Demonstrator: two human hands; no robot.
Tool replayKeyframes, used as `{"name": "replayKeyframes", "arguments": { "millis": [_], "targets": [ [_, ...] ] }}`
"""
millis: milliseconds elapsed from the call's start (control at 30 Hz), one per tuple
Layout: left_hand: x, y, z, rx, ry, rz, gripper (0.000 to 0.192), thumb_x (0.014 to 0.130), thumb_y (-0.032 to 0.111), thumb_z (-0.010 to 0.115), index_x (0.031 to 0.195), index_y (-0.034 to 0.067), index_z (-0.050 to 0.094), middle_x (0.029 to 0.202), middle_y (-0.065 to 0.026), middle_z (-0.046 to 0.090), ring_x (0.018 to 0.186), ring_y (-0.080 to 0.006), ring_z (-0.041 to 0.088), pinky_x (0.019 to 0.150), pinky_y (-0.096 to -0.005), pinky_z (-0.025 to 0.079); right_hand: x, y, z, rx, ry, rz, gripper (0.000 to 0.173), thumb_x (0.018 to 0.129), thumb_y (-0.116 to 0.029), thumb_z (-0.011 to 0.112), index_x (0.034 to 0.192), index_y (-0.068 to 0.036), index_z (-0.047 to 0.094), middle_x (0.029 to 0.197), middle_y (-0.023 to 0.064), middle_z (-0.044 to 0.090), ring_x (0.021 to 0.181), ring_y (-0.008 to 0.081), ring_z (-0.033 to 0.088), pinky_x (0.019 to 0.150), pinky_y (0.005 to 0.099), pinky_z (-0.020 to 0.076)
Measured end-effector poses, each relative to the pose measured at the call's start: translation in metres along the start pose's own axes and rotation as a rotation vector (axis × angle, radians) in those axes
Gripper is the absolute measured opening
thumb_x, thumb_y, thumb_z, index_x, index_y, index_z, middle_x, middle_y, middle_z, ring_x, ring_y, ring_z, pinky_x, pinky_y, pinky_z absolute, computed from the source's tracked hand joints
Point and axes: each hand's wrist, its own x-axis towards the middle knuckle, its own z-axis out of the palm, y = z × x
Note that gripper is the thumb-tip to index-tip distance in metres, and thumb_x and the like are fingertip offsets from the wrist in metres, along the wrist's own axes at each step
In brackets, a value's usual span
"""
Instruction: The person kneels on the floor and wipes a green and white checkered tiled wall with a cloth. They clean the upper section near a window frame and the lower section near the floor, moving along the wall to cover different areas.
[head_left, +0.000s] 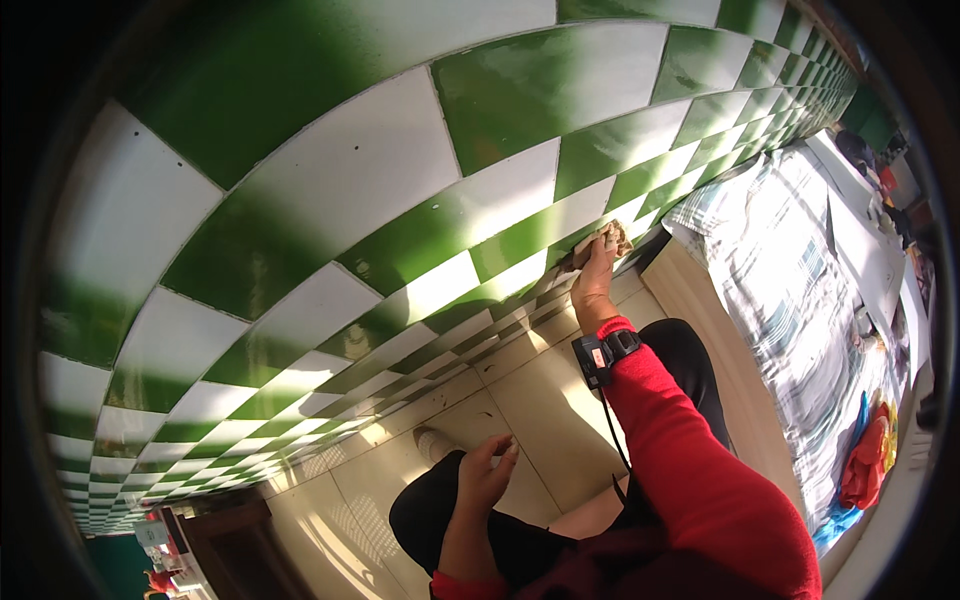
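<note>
My right hand (595, 281), at the end of a red sleeve, grips a crumpled light-brown cloth (616, 238). It presses the cloth against the lower part of a wall of green and white tiles (517, 184). My left hand (486, 474) hovers by my left knee with its fingers loosely bent. A gap shows between its thumb and fingers, and I see nothing held there. A dark watch-like band and a small black box (594, 361) with a cable sit on my right wrist.
Pale floor tiles (442, 420) meet the wall below. To the right stands a wooden-sided bed or low table (720, 322) with a plaid cloth (772, 247), large white sheets and a red plastic bag (866, 461). Dark wooden furniture (240, 551) is at lower left.
</note>
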Motion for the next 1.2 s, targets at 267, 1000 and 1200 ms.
{"name": "replayKeyframes", "arguments": {
  "millis": [267, 1000, 1200],
  "targets": [
    [-0.006, -0.003, -0.005, -0.001, 0.002, 0.019, 0.030, 0.089, 0.020, 0.067, 0.111, -0.001, 0.065, 0.097, -0.0146, 0.071, 0.092, -0.0198, 0.069, 0.082, -0.0307, 0.052, -0.132, 0.039, 0.041, -0.401, -0.387, -0.286, 0.065, 0.096, -0.018, 0.047, 0.147, 0.010, 0.016, 0.155, 0.0253, 0.019, 0.146, 0.0322, 0.015, 0.117, 0.0366, 0.0110],
    [-0.013, -0.001, -0.017, -0.067, 0.172, 0.149, 0.030, 0.087, 0.027, 0.064, 0.103, 0.002, 0.065, 0.091, -0.0146, 0.067, 0.085, -0.0307, 0.065, 0.075, -0.0394, 0.051, -0.201, 0.012, 0.169, -1.123, -1.541, -1.899, 0.044, 0.087, -0.014, 0.053, 0.130, -0.018, 0.056, 0.132, 0.0023, 0.055, 0.131, 0.0187, 0.046, 0.108, 0.0380, 0.0349],
    [-0.012, 0.006, -0.017, -0.087, 0.191, 0.107, 0.031, 0.088, 0.027, 0.065, 0.105, 0.001, 0.066, 0.091, -0.0142, 0.068, 0.086, -0.0283, 0.067, 0.075, -0.0373, 0.052, -0.198, 0.035, 0.169, -1.186, -1.628, -2.457, 0.050, 0.089, -0.020, 0.049, 0.138, -0.014, 0.046, 0.135, -0.0015, 0.049, 0.127, 0.0135, 0.044, 0.107, 0.0308, 0.0316]
  ]
}}
